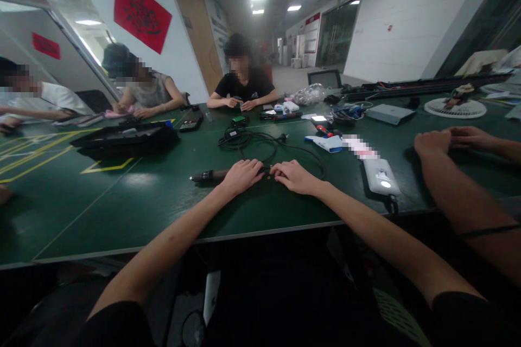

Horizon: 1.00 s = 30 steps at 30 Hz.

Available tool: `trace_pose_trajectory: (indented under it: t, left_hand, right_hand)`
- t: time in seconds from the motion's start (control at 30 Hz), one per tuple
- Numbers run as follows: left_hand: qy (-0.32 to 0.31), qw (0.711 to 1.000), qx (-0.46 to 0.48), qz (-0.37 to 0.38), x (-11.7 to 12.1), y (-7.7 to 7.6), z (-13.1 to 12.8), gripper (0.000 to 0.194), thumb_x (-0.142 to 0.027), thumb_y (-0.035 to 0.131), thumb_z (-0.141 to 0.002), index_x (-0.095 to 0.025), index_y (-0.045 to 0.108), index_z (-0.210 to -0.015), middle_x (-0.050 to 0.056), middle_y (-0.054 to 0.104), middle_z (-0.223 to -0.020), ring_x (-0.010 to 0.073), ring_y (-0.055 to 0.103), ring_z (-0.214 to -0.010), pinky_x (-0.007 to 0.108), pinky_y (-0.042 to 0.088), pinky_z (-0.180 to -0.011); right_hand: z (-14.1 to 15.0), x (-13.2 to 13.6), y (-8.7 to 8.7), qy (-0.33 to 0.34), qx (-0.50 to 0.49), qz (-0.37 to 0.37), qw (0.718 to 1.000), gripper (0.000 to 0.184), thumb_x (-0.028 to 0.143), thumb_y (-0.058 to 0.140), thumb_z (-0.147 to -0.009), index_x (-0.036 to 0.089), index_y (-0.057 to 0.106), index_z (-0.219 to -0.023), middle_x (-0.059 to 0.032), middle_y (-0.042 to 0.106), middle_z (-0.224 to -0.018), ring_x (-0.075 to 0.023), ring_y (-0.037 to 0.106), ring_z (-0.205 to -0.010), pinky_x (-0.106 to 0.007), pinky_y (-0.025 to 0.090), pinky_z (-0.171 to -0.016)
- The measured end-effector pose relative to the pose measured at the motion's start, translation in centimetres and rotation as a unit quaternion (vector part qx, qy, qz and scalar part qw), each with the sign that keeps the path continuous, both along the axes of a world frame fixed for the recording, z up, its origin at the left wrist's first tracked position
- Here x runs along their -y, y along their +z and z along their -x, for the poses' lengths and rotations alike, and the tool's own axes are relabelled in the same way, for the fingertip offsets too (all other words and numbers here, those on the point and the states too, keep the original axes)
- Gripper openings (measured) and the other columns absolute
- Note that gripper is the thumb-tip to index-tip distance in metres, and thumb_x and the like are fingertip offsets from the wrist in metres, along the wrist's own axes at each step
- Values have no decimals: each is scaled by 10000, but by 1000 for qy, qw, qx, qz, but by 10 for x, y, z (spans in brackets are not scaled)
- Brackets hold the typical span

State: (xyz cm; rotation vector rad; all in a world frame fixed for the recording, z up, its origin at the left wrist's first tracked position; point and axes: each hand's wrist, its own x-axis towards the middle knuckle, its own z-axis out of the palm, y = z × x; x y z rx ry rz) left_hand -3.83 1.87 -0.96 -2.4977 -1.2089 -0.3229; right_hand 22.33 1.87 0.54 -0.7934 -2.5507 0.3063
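Note:
A dark, cylindrical electric screwdriver (208,175) lies on the green table, its metal tip pointing left. My left hand (243,175) is closed around its rear part, which the fingers hide. Facing it, my right hand (296,176) has its fingertips pinched together near the tool's back end; what they hold is too small and covered to make out. A tiny brass-coloured piece (268,177) rests on the table between both hands. Behind them, a black cable (244,140) lies in loose coils, with one loop curving round toward my right hand.
Left of me stands a black tray (126,140). To the right are a white power bank (381,176) with a cord, a blue-and-white packet (329,143) and another person's hands (435,142). Several people sit across the table (163,211). A white fan grille (455,108) lies far right.

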Motion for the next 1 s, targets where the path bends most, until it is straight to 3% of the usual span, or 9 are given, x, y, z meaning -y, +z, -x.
trace_pose_trajectory:
  t: [0.1,0.3,0.4,0.57,0.77,0.87,1.0]
  left_hand:
    - [2,1000,-1,0,0,0,-1,256,-439,513,-1074,-225,606,-1180,91,671,-1062,255,656,-959,373,462,-858]
    - [-2,1000,5,-7,4,2,-2,255,-446,509,-1075,-239,622,-1171,89,665,-1057,259,652,-933,381,466,-849]
    - [-5,1000,-1,-13,7,2,-3,269,-449,498,-1081,-246,623,-1204,91,664,-1114,256,652,-935,380,469,-834]
    - [-14,1000,13,6,7,0,-2,278,-438,484,-1087,-276,633,-1256,86,656,-1201,241,659,-959,361,480,-825]
    - [-40,999,2,2,2,0,3,317,-441,439,-1103,-261,635,-1275,88,669,-1209,237,664,-979,359,489,-832]
    - [-49,999,-7,-13,2,-1,5,317,-435,440,-1106,-249,635,-1274,87,678,-1200,219,666,-975,342,493,-825]
    - [-63,997,-23,-34,2,-4,8,305,-426,451,-1107,-242,642,-1259,73,689,-1179,199,672,-961,313,497,-782]
  right_hand:
    - [-9,-2,4,-26,31,-24,999,212,292,649,-986,206,650,-1180,-57,704,-949,-250,602,-1013,-381,339,-935]
    - [-22,0,14,-30,83,-73,993,297,482,718,-917,190,669,-882,-93,667,-994,-275,548,-990,-376,348,-872]
    - [-24,1,15,14,85,-38,996,248,411,681,-948,188,680,-840,-75,667,-947,-244,566,-942,-347,367,-825]
    - [-20,3,12,63,14,51,997,195,344,632,-990,173,725,-965,-51,713,-899,-181,616,-793,-305,417,-762]
    - [-7,11,9,130,-79,202,968,259,373,534,-1056,154,671,-1066,-17,735,-803,-137,613,-671,-257,445,-687]
    - [-1,10,4,139,-90,205,965,279,392,543,-1052,153,683,-1089,-8,712,-775,-131,579,-638,-253,431,-661]
    - [3,4,-6,114,-66,147,980,266,394,579,-1037,170,721,-1054,2,690,-735,-138,578,-641,-269,415,-714]
